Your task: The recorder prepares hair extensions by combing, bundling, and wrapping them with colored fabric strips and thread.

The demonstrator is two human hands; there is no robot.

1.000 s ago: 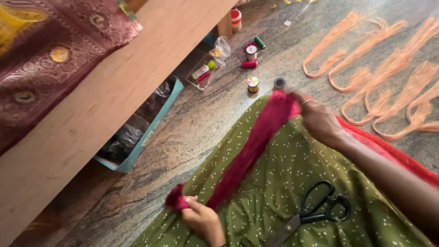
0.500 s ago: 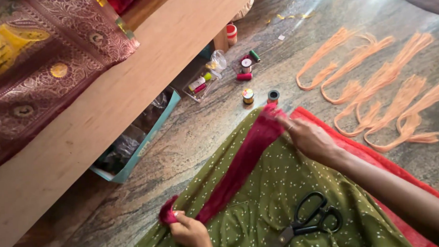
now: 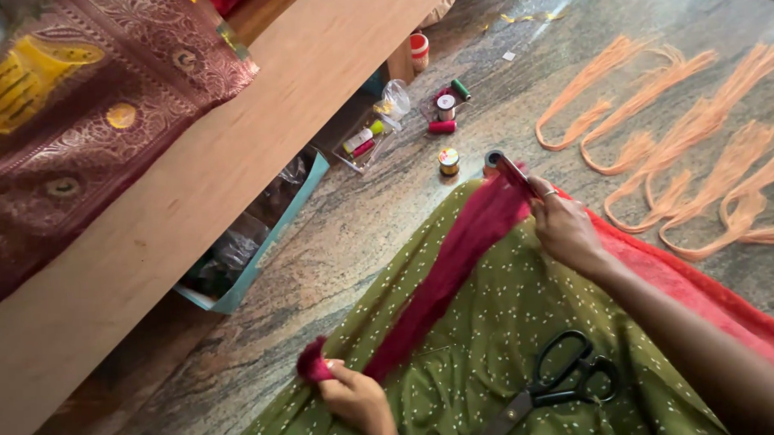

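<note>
the left hand (image 3: 357,397) is pinching the near end of a red fabric strip (image 3: 445,271), fingers clenched around the bunched tip. the right hand (image 3: 564,227) is gripping the far end of the same strip, holding it taut so it is running in a straight band between the two hands. the strip is lying over a green dotted cloth (image 3: 494,334) spread on the stone floor (image 3: 336,245). black scissors (image 3: 554,385) are resting on the green cloth, near the right forearm and between the hands. just beyond the right hand, thread spools (image 3: 448,160) are sitting on the floor. further right of that hand, peach thread bundles (image 3: 684,138) are lying in loops. left of the left hand, a teal tray (image 3: 259,239) is tucked under a wooden bench (image 3: 172,208).
</note>
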